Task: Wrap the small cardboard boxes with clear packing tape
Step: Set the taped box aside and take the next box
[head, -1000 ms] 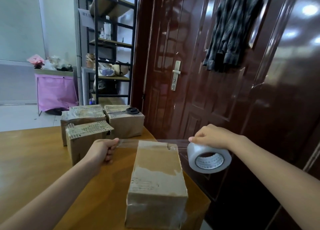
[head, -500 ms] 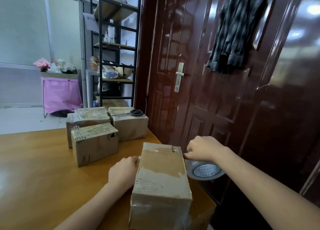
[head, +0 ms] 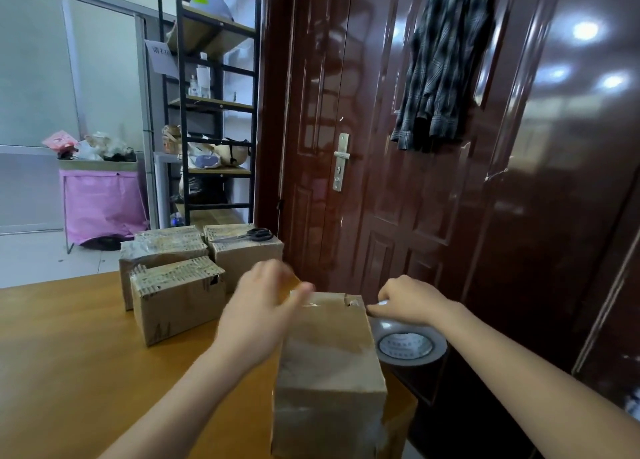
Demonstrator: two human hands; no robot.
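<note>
At the right front corner of the table [head: 69,372], the cardboard box [head: 329,354] was stood close to the edge. The left hand [head: 258,315] was blurred at its far left top edge; its fingers could not be told. The right hand [head: 408,301] was curled over the tape roll [head: 407,346], just beyond the right edge. Bare wood was left free on the left.

Left of the left hand [head: 258,315], bare wooden table [head: 69,354] lies open. Ahead of that hand, three taped cardboard boxes [head: 180,296] cluster, scissors [head: 247,235] lying on the rearmost. Between the hands stands the tall box [head: 329,354]. Beyond the right hand [head: 412,301], the tape roll [head: 408,346] and dark door [head: 450,199] close in.
</note>
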